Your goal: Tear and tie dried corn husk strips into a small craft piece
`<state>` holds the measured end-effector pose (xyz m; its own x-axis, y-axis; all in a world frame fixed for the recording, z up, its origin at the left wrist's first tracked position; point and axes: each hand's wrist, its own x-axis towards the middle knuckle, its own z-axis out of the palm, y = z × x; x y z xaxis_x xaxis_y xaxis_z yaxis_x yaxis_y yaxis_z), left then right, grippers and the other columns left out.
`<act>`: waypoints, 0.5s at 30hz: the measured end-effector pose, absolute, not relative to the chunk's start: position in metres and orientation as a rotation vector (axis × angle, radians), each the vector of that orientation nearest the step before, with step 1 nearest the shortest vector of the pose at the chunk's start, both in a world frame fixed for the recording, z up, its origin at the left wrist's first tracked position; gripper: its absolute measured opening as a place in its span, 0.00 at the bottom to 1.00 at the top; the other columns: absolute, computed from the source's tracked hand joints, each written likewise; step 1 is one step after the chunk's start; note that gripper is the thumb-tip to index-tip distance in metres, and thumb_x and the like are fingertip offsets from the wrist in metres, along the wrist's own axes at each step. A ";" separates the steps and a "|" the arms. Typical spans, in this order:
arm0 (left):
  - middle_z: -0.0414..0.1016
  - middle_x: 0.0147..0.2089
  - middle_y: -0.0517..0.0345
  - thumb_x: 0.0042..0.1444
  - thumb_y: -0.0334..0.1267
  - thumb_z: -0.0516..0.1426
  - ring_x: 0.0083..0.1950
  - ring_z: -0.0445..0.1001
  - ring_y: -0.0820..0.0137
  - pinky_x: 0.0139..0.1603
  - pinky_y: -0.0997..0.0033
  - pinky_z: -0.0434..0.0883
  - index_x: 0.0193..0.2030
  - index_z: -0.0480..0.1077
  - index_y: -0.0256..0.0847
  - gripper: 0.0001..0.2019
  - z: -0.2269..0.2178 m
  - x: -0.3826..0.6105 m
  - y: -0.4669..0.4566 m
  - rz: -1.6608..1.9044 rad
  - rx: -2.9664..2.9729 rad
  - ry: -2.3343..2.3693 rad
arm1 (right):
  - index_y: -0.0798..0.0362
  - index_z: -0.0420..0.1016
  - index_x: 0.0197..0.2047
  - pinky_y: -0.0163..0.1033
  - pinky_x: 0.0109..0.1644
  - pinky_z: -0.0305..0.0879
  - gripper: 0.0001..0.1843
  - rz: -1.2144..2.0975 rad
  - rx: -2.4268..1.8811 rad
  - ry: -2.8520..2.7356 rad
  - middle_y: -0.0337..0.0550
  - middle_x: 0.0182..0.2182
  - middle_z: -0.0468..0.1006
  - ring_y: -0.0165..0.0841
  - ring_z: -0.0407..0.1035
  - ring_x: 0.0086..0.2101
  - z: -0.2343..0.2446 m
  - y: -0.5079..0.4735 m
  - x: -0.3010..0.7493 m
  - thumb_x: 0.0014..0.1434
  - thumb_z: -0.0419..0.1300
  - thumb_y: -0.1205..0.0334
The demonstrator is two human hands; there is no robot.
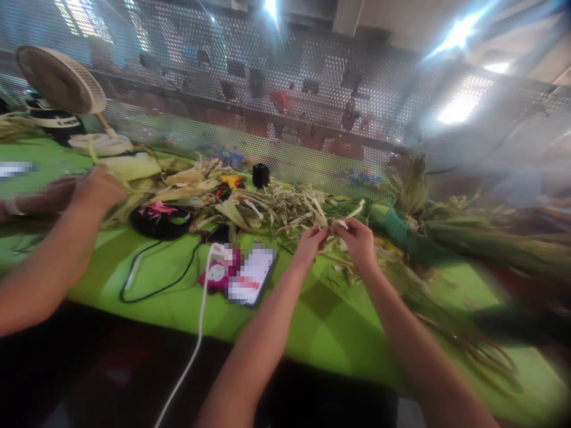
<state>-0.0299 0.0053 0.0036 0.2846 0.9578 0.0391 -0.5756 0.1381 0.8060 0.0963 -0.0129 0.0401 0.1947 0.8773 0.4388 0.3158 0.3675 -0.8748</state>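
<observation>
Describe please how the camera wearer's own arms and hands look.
The bare left forearm and bare right forearm show no sleeve, watch or bracelet. The ungloved left hand and ungloved right hand are too blurred to rule out a small ring.

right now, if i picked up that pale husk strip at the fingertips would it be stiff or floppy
The pale husk strip probably bends easily yet keeps some spring: it looks thin, and its free end curves upward above the right hand. It is likely very light, being narrow. It may tear, since it looks dry.
</observation>
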 end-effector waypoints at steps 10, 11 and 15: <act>0.61 0.22 0.66 0.45 0.48 0.67 0.24 0.55 0.81 0.26 0.76 0.52 0.32 0.74 0.36 0.17 0.004 -0.028 0.006 1.249 0.997 0.605 | 0.53 0.77 0.30 0.34 0.30 0.59 0.14 0.456 -1.249 -1.309 0.35 0.22 0.73 0.27 0.61 0.24 0.034 -0.008 0.095 0.48 0.67 0.51; 0.63 0.23 0.66 0.44 0.47 0.68 0.25 0.57 0.81 0.28 0.76 0.56 0.33 0.75 0.36 0.16 0.005 -0.027 0.006 1.258 0.993 0.597 | 0.53 0.77 0.30 0.34 0.30 0.58 0.14 0.461 -1.245 -1.306 0.35 0.22 0.73 0.27 0.61 0.24 0.034 -0.007 0.095 0.48 0.67 0.51; 0.74 0.30 0.61 0.40 0.43 0.70 0.33 0.69 0.76 0.40 0.74 0.65 0.36 0.77 0.35 0.18 0.004 -0.025 0.008 1.285 0.953 0.552 | 0.53 0.77 0.29 0.34 0.29 0.59 0.13 0.490 -1.230 -1.302 0.35 0.22 0.74 0.28 0.62 0.24 0.033 -0.005 0.094 0.47 0.68 0.52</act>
